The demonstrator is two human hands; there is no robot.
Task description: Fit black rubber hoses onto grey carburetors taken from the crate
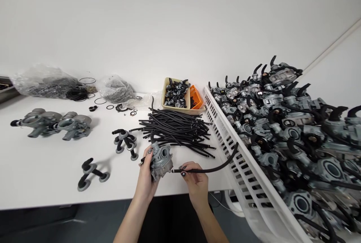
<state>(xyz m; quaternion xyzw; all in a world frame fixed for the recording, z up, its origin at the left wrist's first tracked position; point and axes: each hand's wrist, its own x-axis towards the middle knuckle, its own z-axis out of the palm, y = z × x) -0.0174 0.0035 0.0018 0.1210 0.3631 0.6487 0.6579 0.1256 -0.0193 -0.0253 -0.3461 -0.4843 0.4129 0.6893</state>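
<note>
Head view: the right hand (197, 183) is pinching a black rubber hose (216, 169) between thumb and fingers close to one end, while the left hand (147, 175) grips a grey metal carburettor (162, 162) by its left side, raised over the near edge of the white table (124, 184). The hose lies to the right of the carburettor, its gripped stretch running roughly level from left to right, with the short end aimed at the small spout low on the carburettor's right side. Tip and spout are at most just apart; I cannot tell whether they touch. Past the right hand, the long free part bends away and upward toward the rim of a white slatted crate (262, 183). The right hand is the nearer one to that spout

Just beyond the carburettor lies a heap of similar hoses (175, 126), mostly lengthwise across the table. Left of the hands stand black elbow fittings with grey round ends, one group (91, 173) nearer the table edge, another (124, 143) farther back, and beyond them two more metal bodies (73, 125). Against the wall are plastic bags (117, 88), a pale yellow tray (176, 108) of small fittings and an orange basket (200, 102). Carburettors pile high in the crate

No brand, label or writing is legible on anything
</note>
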